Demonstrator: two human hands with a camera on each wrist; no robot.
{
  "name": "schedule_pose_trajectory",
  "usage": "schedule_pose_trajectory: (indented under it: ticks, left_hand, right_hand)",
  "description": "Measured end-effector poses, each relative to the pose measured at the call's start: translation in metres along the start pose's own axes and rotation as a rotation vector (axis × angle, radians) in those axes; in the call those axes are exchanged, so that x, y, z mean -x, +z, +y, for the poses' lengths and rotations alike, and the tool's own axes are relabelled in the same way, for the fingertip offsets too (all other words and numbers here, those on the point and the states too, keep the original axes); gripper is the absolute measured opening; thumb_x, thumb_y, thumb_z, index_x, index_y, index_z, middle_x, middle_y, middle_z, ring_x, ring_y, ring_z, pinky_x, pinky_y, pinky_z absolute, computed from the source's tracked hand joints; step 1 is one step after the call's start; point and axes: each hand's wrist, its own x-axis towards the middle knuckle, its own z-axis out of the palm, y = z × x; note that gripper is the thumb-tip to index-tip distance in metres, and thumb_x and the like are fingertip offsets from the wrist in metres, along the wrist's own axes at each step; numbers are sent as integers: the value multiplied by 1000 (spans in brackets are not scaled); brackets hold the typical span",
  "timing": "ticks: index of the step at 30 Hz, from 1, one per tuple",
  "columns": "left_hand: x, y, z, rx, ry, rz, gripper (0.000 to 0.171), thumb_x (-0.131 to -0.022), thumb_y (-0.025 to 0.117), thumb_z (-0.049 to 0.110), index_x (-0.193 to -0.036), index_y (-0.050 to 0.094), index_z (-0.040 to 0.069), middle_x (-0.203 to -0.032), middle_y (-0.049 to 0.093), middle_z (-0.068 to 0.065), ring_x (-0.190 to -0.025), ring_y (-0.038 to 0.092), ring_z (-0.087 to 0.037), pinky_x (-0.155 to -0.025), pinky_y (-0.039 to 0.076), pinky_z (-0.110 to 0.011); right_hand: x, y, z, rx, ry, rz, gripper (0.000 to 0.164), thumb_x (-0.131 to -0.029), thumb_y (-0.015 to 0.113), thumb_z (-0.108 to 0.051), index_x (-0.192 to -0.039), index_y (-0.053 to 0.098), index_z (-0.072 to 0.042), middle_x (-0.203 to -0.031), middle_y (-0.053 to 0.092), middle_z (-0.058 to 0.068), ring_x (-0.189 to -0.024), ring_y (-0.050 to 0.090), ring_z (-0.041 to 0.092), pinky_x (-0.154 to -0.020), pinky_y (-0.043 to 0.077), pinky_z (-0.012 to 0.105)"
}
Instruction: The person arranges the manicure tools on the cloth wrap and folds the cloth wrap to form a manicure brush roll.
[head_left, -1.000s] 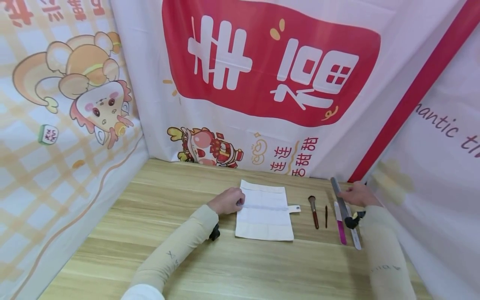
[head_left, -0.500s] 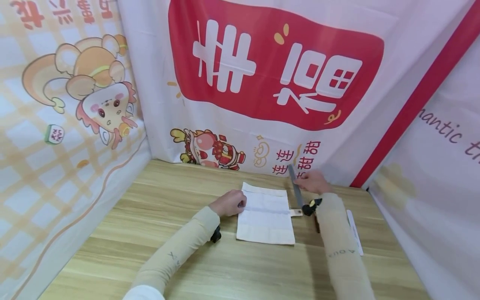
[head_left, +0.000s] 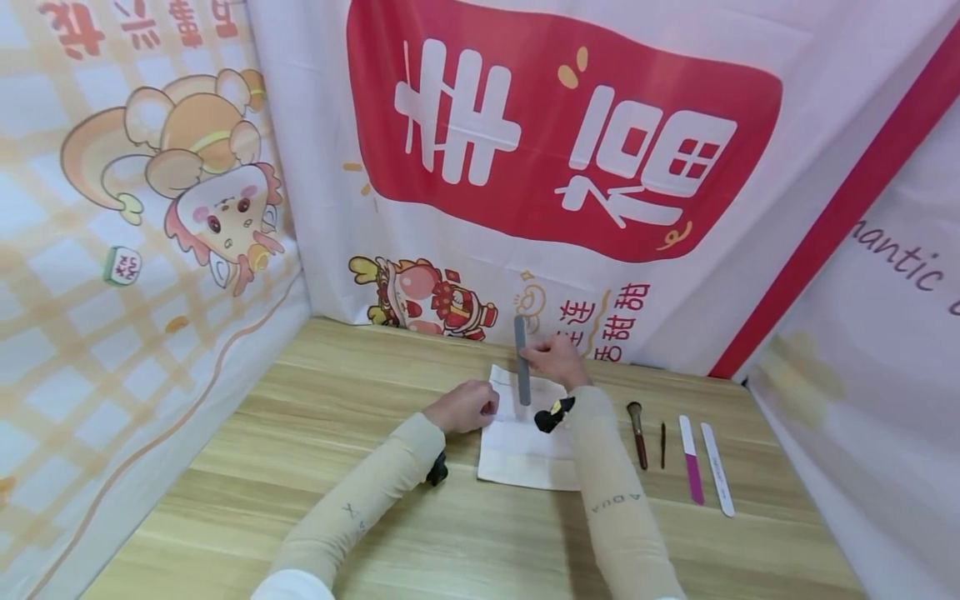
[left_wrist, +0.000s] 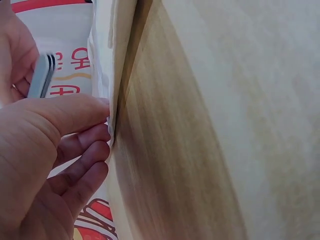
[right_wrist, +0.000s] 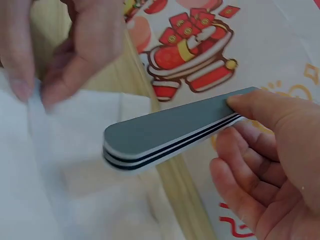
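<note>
A white cloth pouch [head_left: 517, 462] lies spread flat on the wooden table. At its left edge is my left hand [head_left: 467, 407], whose thumb and fingertips pinch the cloth edge [left_wrist: 114, 65] in the left wrist view. My right hand [head_left: 557, 360] holds a grey nail buffer [head_left: 522, 367] between thumb and fingers, over the far part of the pouch. Dark and white layers show along the nail buffer's side [right_wrist: 170, 127] in the right wrist view, its rounded end pointing toward the left hand. The right forearm covers the pouch's right side.
To the right of the pouch lie a makeup brush [head_left: 637, 433], a thin dark stick [head_left: 663, 446], a pink-and-white nail file [head_left: 692, 467] and a white nail file [head_left: 718, 471]. A printed curtain [head_left: 315, 167] hangs along the table's back edge.
My right hand has carried the nail buffer leftward from beside the nail files to over the pouch. My left hand stays at the pouch's left edge.
</note>
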Motion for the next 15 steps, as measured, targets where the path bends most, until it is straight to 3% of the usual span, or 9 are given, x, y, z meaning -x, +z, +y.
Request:
schedule_pose_trajectory:
  ticks: [9, 15]
  left_hand:
    - [1, 1, -3, 32, -7, 9, 7, -91, 76, 4, -86, 74, 9, -84, 70, -1, -79, 58, -13, -77, 51, -29]
    - [0, 2, -5, 55, -21, -4, 4, -92, 75, 4, -90, 75, 8, -89, 71, -2, -80, 59, -11, -77, 52, -27]
  right_hand:
    - [0, 45, 10, -273, -21, 205, 22, -94, 79, -25, -93, 81, -3, -80, 76, 4, -72, 64, 9, -64, 49, 22]
    - [8, 60, 15, -367, 17, 254, 19, -94, 79, -22, -96, 81, -3, -81, 77, 7, -70, 63, 7, -63, 48, 21]
